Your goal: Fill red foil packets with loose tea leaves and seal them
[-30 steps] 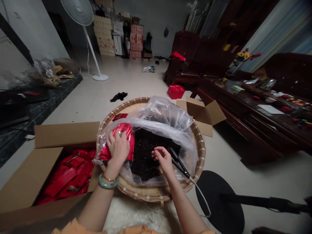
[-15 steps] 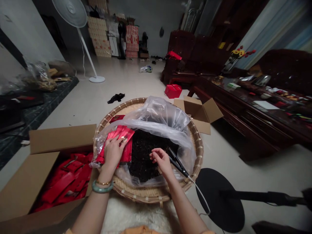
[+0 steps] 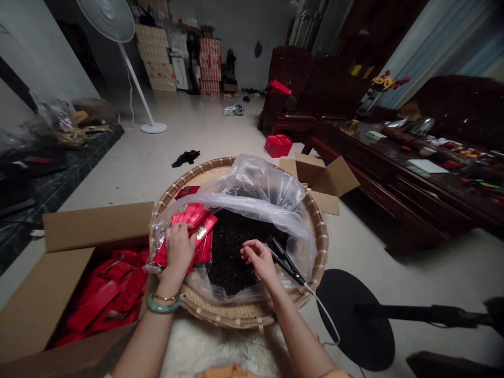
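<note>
My left hand [image 3: 180, 247] is closed at a stack of red foil packets [image 3: 202, 252] on the left of the clear plastic bag. Its fingers grip a red packet [image 3: 205, 227] with gold lettering, which sticks out to the right from the top. My right hand [image 3: 258, 258] hovers over dark, dry tea leaves [image 3: 232, 262], its thumb and fingertips pinched together; whatever they hold is hidden. Just right of it lies a black hair straightener [image 3: 289, 265] with its jaws apart and a pale cord. The plastic bag [image 3: 262, 184] spreads open inside a round bamboo tray [image 3: 321, 231].
At the left stands an open cardboard box [image 3: 98, 223] full of red packets. Another open cardboard box [image 3: 326, 178] sits behind the tray, near a red box [image 3: 278, 145]. A round black stand base [image 3: 354, 320] lies right, below a long wooden table [image 3: 362, 178].
My left hand has drawn back slightly to the left, and more of the gold-lettered packet shows. My right hand stays almost still. The whole view has shifted a little.
</note>
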The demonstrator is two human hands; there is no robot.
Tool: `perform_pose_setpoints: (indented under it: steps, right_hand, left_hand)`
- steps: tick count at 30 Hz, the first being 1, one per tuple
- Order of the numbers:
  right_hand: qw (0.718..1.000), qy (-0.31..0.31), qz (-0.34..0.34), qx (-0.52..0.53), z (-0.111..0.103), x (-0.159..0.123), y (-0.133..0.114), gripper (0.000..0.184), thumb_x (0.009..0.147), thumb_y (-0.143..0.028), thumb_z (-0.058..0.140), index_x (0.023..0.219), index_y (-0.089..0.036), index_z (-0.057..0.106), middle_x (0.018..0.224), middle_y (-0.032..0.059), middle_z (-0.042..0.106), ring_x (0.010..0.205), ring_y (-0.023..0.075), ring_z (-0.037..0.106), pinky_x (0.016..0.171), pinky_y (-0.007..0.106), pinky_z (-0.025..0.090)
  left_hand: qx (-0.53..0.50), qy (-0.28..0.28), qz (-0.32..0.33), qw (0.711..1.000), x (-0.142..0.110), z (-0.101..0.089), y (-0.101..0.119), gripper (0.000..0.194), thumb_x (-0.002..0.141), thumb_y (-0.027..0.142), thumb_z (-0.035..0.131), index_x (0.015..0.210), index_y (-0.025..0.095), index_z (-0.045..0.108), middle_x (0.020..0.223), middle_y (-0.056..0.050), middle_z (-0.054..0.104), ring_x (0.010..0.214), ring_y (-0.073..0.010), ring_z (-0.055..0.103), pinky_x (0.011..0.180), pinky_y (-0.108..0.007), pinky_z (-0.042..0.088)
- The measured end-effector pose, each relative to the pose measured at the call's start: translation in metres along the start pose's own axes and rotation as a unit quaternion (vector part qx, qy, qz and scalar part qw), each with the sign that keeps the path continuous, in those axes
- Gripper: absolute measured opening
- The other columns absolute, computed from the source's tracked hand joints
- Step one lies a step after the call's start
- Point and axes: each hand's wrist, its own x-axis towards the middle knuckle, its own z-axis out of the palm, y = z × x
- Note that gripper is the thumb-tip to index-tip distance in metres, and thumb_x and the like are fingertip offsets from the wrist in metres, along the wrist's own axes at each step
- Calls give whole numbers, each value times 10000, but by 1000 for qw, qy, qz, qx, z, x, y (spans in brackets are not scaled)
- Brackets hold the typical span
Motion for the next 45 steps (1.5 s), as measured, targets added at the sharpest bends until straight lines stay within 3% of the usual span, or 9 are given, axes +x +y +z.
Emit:
perform_pose_setpoints:
  steps: [5,9,12,16,25,30,34,42,45]
  right_hand:
    - [999,2,-19,-29,3,-1,-1,228,751,-387,607,834,-175,597,706,20,639,589,123,579,470,205,423]
    - [985,39,-120,-117,7,-4,-10,333,825,-355,541,1113,-188,554,1027,90,639,829,171,614,622,267,507]
    - [947,61,-233,-215,12,-2,-22,493,866,-298,492,1338,-207,382,1323,127,471,1090,208,536,837,348,500]
    - [886,67,-321,-327,14,2,-28,489,905,-231,419,1386,-205,332,1333,122,458,1224,217,438,1012,417,395]
    - [811,98,-366,-445,3,-8,-9,443,896,-184,439,1338,-220,430,1296,141,475,1171,235,476,948,412,449]
    - [828,125,-352,-418,2,-6,-13,521,892,-208,449,1398,-188,325,1177,147,522,1090,225,515,902,392,474]
    - [842,145,-326,-405,-1,-4,-17,452,886,-235,470,1336,-202,428,1087,124,531,1006,217,537,853,382,491]
    - [813,122,-392,-413,-1,-11,-12,465,900,-159,438,1358,-231,407,1225,125,546,1120,219,523,931,385,465]
    - [815,100,-401,-406,-1,-12,-13,419,902,-140,422,1307,-237,471,1284,123,507,1175,220,495,956,385,453]
  left_hand:
    - [-24,66,-4,998,-2,-9,0,133,788,257,537,766,159,623,914,-128,581,970,-301,478,857,-432,387]
    - [-106,117,23,987,-9,-27,13,150,794,314,562,749,184,621,824,-90,626,925,-281,512,851,-428,395]
    - [-255,23,25,966,-20,-29,32,154,794,343,566,774,195,600,771,-38,642,761,-204,585,740,-327,456]
    - [-432,-104,-45,895,-41,-9,55,153,774,342,581,755,194,546,708,-2,654,695,-160,640,643,-235,481]
    - [-488,-112,-171,849,-58,22,68,216,674,362,641,698,178,530,516,32,605,514,-128,580,517,-202,435]
    - [-494,-127,-155,846,-58,19,72,200,676,348,638,698,177,539,545,20,628,554,-134,604,549,-205,448]
    - [-514,-146,-143,833,-61,18,74,195,673,342,646,700,179,542,593,8,656,607,-153,643,583,-221,478]
    - [-598,-161,-243,746,-65,19,82,459,627,381,704,995,141,571,771,-63,726,690,-190,686,643,-276,538]
    - [-605,-167,-254,736,-66,19,82,441,622,396,712,957,128,610,797,-83,731,712,-203,690,660,-286,544]
